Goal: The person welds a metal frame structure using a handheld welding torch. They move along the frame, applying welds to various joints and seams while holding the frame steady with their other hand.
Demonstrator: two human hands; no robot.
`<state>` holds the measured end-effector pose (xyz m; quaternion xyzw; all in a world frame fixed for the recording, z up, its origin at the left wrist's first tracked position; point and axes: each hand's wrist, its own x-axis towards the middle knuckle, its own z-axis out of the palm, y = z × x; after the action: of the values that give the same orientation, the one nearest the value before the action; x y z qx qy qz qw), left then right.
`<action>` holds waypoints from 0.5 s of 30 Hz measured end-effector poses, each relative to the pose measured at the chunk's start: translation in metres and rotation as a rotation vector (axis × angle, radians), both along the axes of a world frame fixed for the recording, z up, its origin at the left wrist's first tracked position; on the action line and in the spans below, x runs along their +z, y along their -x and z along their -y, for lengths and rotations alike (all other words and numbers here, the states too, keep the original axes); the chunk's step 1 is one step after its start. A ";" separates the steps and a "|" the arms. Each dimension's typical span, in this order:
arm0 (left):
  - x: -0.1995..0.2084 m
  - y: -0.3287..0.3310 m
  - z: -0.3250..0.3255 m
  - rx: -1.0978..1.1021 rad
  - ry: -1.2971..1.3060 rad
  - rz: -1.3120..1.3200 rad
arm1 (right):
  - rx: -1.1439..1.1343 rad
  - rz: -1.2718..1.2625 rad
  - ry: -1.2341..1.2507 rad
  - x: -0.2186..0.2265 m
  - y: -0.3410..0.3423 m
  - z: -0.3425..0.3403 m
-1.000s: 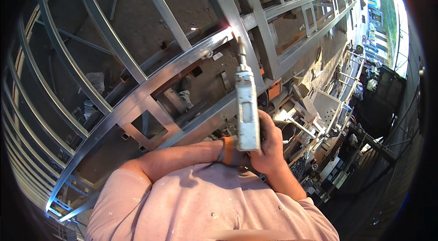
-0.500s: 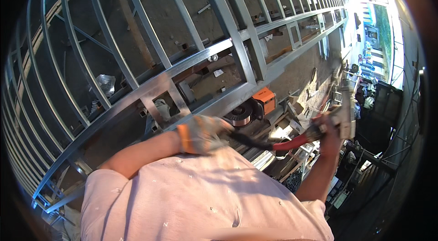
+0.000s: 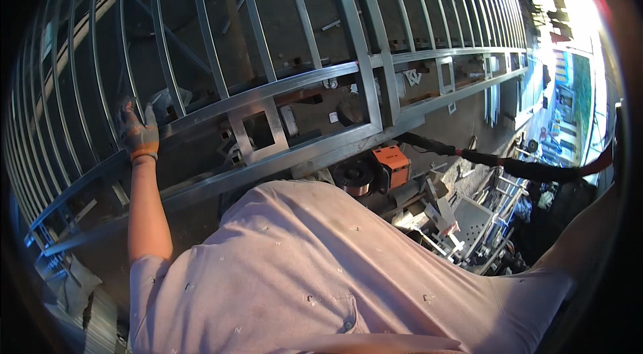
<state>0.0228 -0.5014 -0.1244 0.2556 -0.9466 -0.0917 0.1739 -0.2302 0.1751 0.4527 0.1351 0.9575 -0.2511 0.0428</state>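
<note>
My left hand, in a grey and orange work glove, reaches out to a large metal frame of square tubes and parallel bars. Its fingers and thumb are apart, over the frame's near rail between two bars; whether it presses on the metal I cannot tell. My right arm stretches far to the right, where the hand is lost in the dark rim. A thick black and red cable runs across to that side. Beneath the frame's near edge sit an orange machine and a spool of copper-coloured wire.
Metal offcuts and a perforated plate lie heaped at the lower right. Scraps are scattered on the floor under the frame. Crumpled clear plastic lies behind the near rail. Bright daylight comes in at the far right.
My left hand has let go of the cable and moved left to the frame. My right arm has swung outward to the right, and the cable now stretches past the frame's near edge.
</note>
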 end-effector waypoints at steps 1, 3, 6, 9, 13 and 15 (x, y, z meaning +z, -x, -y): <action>-0.009 -0.002 0.002 0.073 0.017 0.037 | 0.088 0.064 -0.044 -0.011 0.022 0.022; -0.022 -0.002 0.006 0.205 -0.074 0.066 | 0.268 0.190 -0.118 -0.041 0.062 0.064; -0.031 -0.001 0.006 0.328 -0.047 0.052 | 0.498 0.367 -0.197 -0.097 0.112 0.121; -0.032 -0.002 0.005 0.342 -0.086 0.042 | 0.678 0.487 -0.261 -0.163 0.148 0.165; -0.033 -0.004 0.006 0.389 -0.021 0.122 | 0.740 0.789 -0.325 -0.258 0.171 0.200; -0.036 -0.004 0.007 0.362 0.001 0.072 | 0.856 0.860 -0.428 -0.298 0.176 0.209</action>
<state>0.0269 -0.5087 -0.1600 0.4247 -0.8908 -0.0495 0.1538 -0.4062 -0.0335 0.1549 -0.1647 0.8530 0.0615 0.4914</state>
